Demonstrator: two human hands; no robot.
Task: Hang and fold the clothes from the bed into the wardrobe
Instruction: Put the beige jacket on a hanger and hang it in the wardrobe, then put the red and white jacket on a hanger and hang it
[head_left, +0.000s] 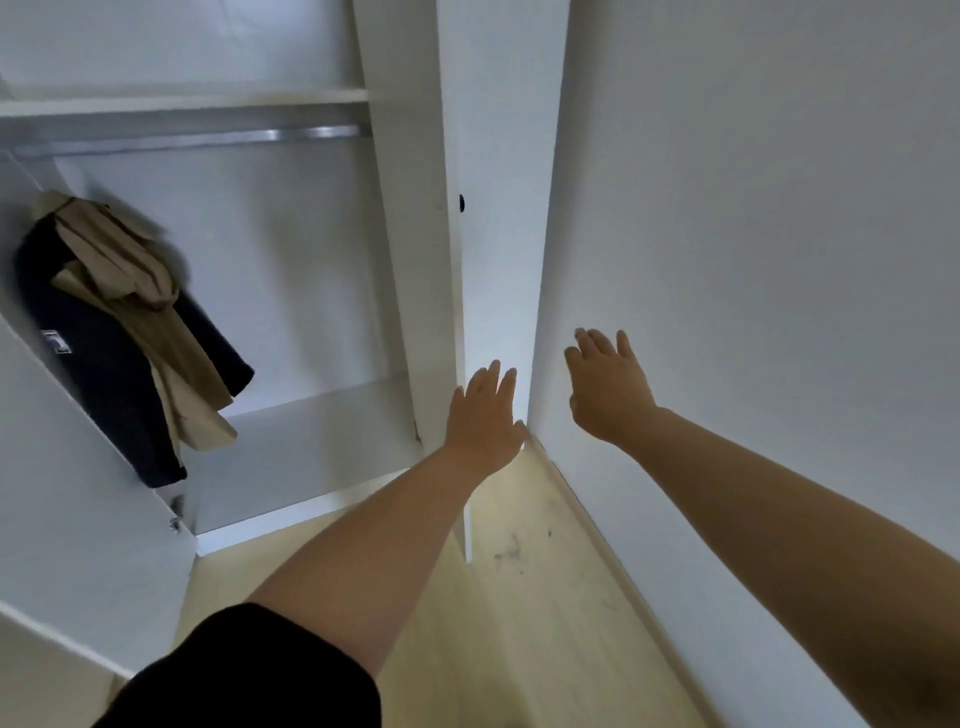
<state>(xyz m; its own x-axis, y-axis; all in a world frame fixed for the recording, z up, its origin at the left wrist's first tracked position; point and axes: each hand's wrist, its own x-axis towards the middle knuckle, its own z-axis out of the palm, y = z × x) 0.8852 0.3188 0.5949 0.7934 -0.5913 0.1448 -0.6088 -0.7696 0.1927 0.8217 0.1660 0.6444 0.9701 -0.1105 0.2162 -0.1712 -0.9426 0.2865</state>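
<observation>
Both the left hand (483, 415) and right hand (608, 384), flat-fingered and empty at frame centre, could slam the wardrobe door (498, 234) if they shove hard.

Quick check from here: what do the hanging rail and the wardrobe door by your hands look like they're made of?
Hanging rail: looks like bare metal, silvery with a bright streak of reflected light. Wardrobe door: seems a flat white-coated board, smooth and matte, no grain showing; whether laminate or paint, I can't tell.

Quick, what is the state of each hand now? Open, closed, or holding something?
Left hand: open, fingers straight, holding nothing.
Right hand: open, fingers straight, holding nothing.
</observation>
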